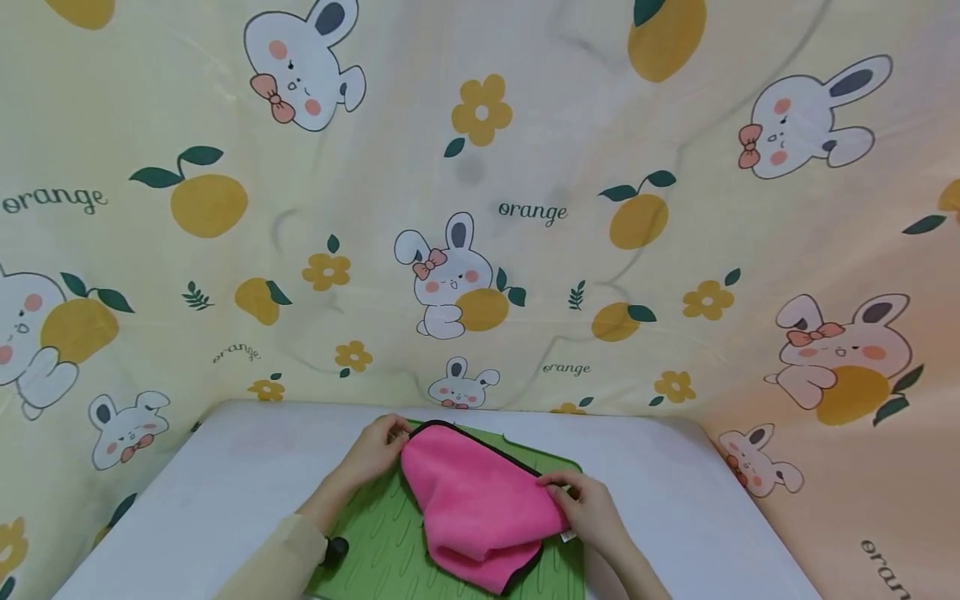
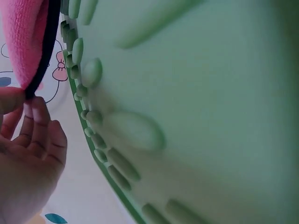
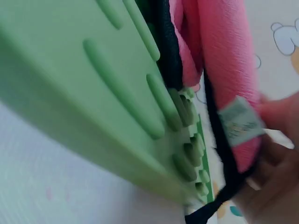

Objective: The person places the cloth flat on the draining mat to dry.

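Note:
A pink towel [image 1: 480, 492] with black edging lies bunched over a green ridged mat [image 1: 375, 533] in the head view. My left hand [image 1: 378, 450] pinches its far left corner, and the left wrist view shows thumb and fingertips on the dark edging of the pink towel [image 2: 28, 42]. At the towel's right side, my right hand [image 1: 588, 504] holds the edge between thumb and fingers. Close to those fingers, a small white tag [image 3: 240, 121] hangs from the cloth in the right wrist view. Folds hide the towel's underside.
The mat rests on a white table [image 1: 247, 467]. Behind the table hangs a cream curtain [image 1: 420, 167] printed with rabbits and oranges. A small black object [image 1: 336, 550] sits at the left wrist, by the mat's left edge.

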Tool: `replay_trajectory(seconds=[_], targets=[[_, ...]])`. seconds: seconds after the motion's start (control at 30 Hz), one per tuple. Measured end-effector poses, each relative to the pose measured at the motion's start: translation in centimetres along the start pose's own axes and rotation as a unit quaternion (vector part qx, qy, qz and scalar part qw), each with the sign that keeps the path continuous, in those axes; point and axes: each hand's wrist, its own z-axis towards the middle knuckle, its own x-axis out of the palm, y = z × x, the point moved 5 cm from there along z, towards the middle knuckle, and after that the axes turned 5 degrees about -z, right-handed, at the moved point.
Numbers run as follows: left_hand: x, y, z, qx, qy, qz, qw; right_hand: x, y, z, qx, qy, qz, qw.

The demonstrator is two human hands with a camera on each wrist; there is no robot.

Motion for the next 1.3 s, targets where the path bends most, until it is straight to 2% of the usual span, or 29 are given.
replay_trajectory(seconds=[0.1,0.2,0.27,0.37,0.5,0.6,0.67,0.77,0.93,1.1,1.3], targets=[[0.1,0.4,0.0,0.0,0.013,0.028,0.9995,0.7,-0.3,0.1,-0.029,0.061,-0.036,0.997],[0.1,0.7,-0.1,-0.005,0.031,0.052,0.9982,1.2,-0.4,0.1,-0.037,0.11,-0.033,0.993],[0.0,0.7,-0.2,-0.004,0.041,0.06,0.9973,1.2,-0.3,0.1,-0.032,0.123,-0.022,0.992],[-0.1,0.6,-0.1,-0.007,0.05,0.068,0.9964,0.7,-0.1,0.1,-0.023,0.111,-0.018,0.993],[-0.1,0.3,0.1,-0.015,0.059,0.082,0.9948,-0.7,-0.1,-0.3,-0.011,0.053,-0.025,0.998],[-0.1,0.2,0.3,-0.021,0.07,0.095,0.9928,-1.6,-0.4,-0.7,0.014,0.017,-0.019,1.0],[0.0,0.2,0.5,-0.023,0.078,0.105,0.9911,-2.0,-0.7,-0.9,0.034,0.009,-0.015,0.999],[0.2,0.1,0.8,-0.017,0.099,0.115,0.9883,-2.4,-1.4,-1.3,0.061,0.016,-0.01,0.998],[1.0,-0.3,1.2,0.023,0.153,0.128,0.9795,-2.4,-2.2,-2.3,0.072,0.057,-0.002,0.996],[1.5,-0.3,1.1,0.047,0.184,0.129,0.9733,-1.8,-2.4,-3.0,0.038,0.104,-0.004,0.994],[1.7,-0.2,0.9,0.066,0.191,0.133,0.9703,-1.1,-2.6,-3.2,-0.006,0.117,-0.005,0.993]])
